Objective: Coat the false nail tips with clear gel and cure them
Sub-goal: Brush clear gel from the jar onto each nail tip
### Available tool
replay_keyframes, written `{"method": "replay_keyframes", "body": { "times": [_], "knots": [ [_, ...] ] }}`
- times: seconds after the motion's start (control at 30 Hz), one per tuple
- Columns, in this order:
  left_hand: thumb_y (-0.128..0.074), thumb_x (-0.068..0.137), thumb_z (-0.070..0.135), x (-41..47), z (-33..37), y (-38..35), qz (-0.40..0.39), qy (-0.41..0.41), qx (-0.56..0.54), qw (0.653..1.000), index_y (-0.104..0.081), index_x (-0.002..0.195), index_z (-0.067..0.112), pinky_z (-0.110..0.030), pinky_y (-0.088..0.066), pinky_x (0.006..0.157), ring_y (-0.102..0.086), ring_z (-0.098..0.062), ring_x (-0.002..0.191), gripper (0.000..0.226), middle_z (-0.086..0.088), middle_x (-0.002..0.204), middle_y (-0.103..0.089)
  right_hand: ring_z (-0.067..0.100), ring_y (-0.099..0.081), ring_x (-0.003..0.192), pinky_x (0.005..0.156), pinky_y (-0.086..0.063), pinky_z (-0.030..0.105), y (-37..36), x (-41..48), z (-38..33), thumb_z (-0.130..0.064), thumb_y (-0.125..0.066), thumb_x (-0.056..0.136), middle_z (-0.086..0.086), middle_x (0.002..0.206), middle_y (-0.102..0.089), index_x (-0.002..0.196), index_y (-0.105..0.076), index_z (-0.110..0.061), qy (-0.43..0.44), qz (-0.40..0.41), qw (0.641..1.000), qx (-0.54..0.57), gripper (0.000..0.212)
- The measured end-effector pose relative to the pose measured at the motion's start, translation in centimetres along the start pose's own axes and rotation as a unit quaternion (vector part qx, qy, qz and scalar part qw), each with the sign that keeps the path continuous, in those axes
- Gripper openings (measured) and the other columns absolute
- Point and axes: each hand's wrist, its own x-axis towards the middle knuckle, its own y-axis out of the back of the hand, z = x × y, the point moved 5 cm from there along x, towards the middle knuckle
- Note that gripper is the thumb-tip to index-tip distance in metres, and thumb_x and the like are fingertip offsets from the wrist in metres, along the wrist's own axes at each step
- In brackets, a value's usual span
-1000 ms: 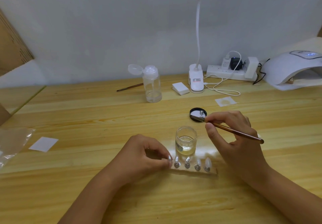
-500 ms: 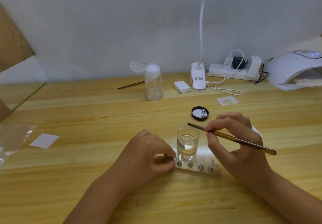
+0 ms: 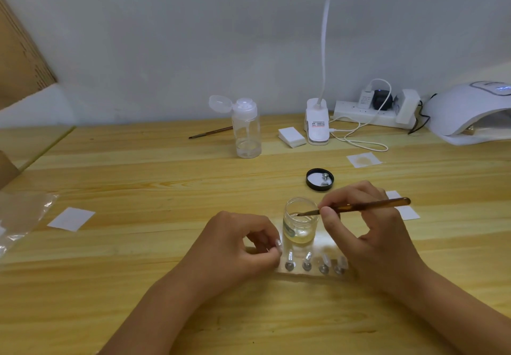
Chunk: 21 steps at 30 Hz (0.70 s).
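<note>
- Right hand (image 3: 378,241): fingers pinch the brush (image 3: 367,206), its tip dipped inside the open gel jar (image 3: 300,224).
- Left hand (image 3: 235,247): curled fingers pinch the left end of the holder strip (image 3: 313,274).
- Nail tips (image 3: 307,258): in a row on the strip, on the desk (image 3: 138,258), just in front of the jar.

I have one view only, from the head camera: wide-angle, facing forward and down over the wooden table (image 3: 116,285) toward the back wall (image 3: 166,37). The left hand (image 3: 235,247) and right hand (image 3: 370,233) sit close, low in frame.
</note>
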Motion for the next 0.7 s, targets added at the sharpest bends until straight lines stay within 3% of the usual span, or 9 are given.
{"method": "replay_keyframes", "body": {
  "times": [0.07,0.2,0.37,0.57,0.7],
  "knots": [
    [-0.070,0.074,0.019,0.00,-0.15,-0.10,0.000,0.004,-0.003,1.000,-0.071,0.074,0.029,-0.007,-0.039,0.057,-0.066,-0.005,0.069,0.009,0.017,0.069,-0.069,0.008,-0.056,0.092,0.078,-0.044,0.033,-0.16,0.12,0.17,-0.025,-0.065,0.085,-0.015,0.088,-0.062,0.084,-0.068,-0.024,-0.020,-0.015,1.000,0.011,0.003],
    [-0.068,0.075,0.025,0.19,-0.38,-0.16,0.006,0.014,-0.008,1.000,-0.071,0.077,0.028,-0.013,-0.046,0.059,-0.066,-0.009,0.072,0.004,0.014,0.070,-0.070,0.010,-0.055,0.095,0.081,-0.044,0.034,-0.50,0.34,0.33,-0.007,-0.073,0.084,-0.015,0.089,-0.063,0.086,-0.069,-0.024,-0.043,-0.049,0.998,0.011,0.017],
    [-0.074,0.077,0.022,0.20,-0.43,0.08,0.029,0.016,0.006,0.999,-0.074,0.077,0.029,-0.007,-0.039,0.059,-0.065,-0.005,0.072,0.007,0.016,0.072,-0.069,0.014,-0.054,0.099,0.083,-0.042,0.027,-0.77,0.30,0.52,-0.022,-0.065,0.083,-0.015,0.090,-0.061,0.086,-0.066,-0.031,-0.063,-0.068,0.996,0.017,0.009],
    [-0.073,0.080,0.018,0.11,-0.04,0.22,0.046,0.010,0.010,0.999,-0.075,0.078,0.026,-0.004,-0.034,0.054,-0.058,0.004,0.063,0.008,0.017,0.069,-0.067,0.013,-0.057,0.093,0.069,-0.037,0.027,-0.78,0.38,0.63,-0.024,-0.064,0.084,-0.015,0.086,-0.060,0.084,-0.066,-0.028,-0.062,-0.064,0.996,0.022,0.005],
    [-0.075,0.082,0.016,0.09,-0.17,0.34,0.053,0.016,0.014,0.998,-0.076,0.082,0.027,-0.005,-0.036,0.059,-0.062,-0.002,0.071,0.011,0.018,0.073,-0.069,0.014,-0.059,0.092,0.067,-0.037,0.027,-0.73,0.38,0.72,-0.023,-0.065,0.084,-0.015,0.086,-0.060,0.083,-0.067,-0.028,-0.063,-0.060,0.996,0.025,0.005]
  ]
}}
